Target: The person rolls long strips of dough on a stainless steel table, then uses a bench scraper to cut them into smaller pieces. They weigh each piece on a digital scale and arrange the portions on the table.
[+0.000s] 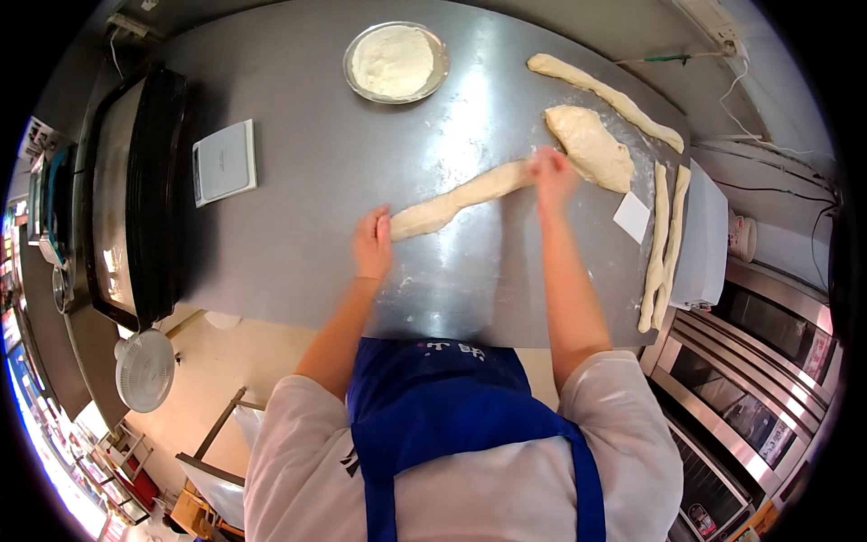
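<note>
A long rope of dough [461, 197] stretches between my two hands over the steel table. My left hand [372, 242] grips its left end, fingers closed round it. At its right end my right hand [553, 173] is closed on the dough, slightly blurred. Just beyond the right hand lies a large lump of dough [591, 149]. A white dough scraper [632, 217] rests on the table beside that lump. One rolled dough strip [607, 94] lies behind the lump, and two more dough strips [662, 248] lie side by side along the right edge.
A round metal bowl of flour [440, 70] stands at the far middle of the steel table [298, 262]. To the left are a kitchen scale [225, 163] and a stack of black trays [155, 199]. Ovens [731, 397] stand at the right, a fan [144, 370] at the lower left.
</note>
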`<state>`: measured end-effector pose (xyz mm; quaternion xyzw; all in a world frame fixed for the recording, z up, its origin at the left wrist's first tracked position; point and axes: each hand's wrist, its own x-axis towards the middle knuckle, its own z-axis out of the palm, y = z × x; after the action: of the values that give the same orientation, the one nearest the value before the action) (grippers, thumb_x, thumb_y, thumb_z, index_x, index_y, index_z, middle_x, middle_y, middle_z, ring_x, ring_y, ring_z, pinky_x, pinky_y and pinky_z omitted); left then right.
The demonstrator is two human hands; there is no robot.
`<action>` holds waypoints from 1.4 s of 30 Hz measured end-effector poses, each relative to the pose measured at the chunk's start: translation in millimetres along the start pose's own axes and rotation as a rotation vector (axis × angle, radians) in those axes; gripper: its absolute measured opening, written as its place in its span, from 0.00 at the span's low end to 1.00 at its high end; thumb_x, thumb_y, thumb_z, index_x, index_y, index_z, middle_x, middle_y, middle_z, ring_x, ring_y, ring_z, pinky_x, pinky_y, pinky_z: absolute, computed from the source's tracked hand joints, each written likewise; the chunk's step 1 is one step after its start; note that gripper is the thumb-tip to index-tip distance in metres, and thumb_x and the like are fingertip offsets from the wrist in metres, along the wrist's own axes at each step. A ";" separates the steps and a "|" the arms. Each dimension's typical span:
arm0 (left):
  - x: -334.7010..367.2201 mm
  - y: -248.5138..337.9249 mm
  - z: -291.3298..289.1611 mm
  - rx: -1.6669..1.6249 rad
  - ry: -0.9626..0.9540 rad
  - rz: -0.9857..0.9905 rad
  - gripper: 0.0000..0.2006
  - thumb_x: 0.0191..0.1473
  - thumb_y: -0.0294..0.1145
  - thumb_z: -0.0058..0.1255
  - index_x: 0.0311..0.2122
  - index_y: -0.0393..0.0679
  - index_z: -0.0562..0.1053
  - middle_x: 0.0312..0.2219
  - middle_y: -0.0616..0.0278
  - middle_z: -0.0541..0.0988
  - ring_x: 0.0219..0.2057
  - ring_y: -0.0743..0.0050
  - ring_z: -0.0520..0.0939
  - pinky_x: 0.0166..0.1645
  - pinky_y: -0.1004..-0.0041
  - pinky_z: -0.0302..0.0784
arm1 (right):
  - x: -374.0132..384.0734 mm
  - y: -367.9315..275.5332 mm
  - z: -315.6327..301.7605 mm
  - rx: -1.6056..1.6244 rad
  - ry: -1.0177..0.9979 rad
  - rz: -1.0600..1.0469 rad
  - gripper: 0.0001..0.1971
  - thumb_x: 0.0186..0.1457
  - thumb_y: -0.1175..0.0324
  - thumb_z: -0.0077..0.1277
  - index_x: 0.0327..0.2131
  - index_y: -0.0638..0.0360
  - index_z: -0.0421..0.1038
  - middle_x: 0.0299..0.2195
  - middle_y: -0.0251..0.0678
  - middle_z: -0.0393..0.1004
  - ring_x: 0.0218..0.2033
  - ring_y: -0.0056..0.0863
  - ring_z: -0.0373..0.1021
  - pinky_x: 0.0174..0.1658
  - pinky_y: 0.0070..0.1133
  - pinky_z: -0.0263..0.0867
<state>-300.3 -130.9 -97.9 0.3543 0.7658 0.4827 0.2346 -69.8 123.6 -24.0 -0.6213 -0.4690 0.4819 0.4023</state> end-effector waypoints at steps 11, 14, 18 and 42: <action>78.3 128.4 114.5 0.336 -0.339 0.365 0.29 0.56 0.40 0.56 0.61 0.42 0.66 0.58 0.47 0.71 0.59 0.48 0.71 0.62 0.57 0.66 | 27.6 -1.9 48.8 -0.742 -0.286 -0.839 0.12 0.58 0.61 0.52 0.41 0.53 0.80 0.49 0.43 0.75 0.55 0.43 0.67 0.57 0.36 0.63; 58.7 109.5 138.1 0.723 -0.470 0.464 0.33 0.57 0.46 0.55 0.65 0.47 0.62 0.65 0.51 0.62 0.66 0.46 0.60 0.66 0.48 0.57 | 7.6 24.6 5.7 -1.057 -0.408 -0.918 0.18 0.59 0.60 0.51 0.53 0.41 0.74 0.61 0.41 0.64 0.61 0.47 0.59 0.60 0.53 0.52; -7.7 111.1 108.1 0.855 -0.705 0.653 0.37 0.55 0.53 0.54 0.67 0.57 0.59 0.66 0.53 0.59 0.67 0.42 0.56 0.67 0.39 0.51 | -67.1 53.7 -99.4 -1.150 -0.372 -0.754 0.25 0.59 0.58 0.52 0.60 0.33 0.66 0.67 0.42 0.55 0.66 0.57 0.49 0.60 0.63 0.44; -74.4 64.4 5.3 0.855 -0.400 0.389 0.41 0.43 0.47 0.65 0.63 0.50 0.64 0.62 0.53 0.65 0.64 0.49 0.62 0.64 0.42 0.55 | -52.8 21.9 -135.4 -0.902 -0.341 -0.910 0.32 0.47 0.58 0.61 0.57 0.52 0.65 0.58 0.43 0.63 0.60 0.47 0.59 0.61 0.48 0.53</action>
<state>-228.7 -166.9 -40.5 0.6402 0.7548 0.0837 0.1162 61.7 60.7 -4.5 -0.3837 -0.8975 0.1122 0.1862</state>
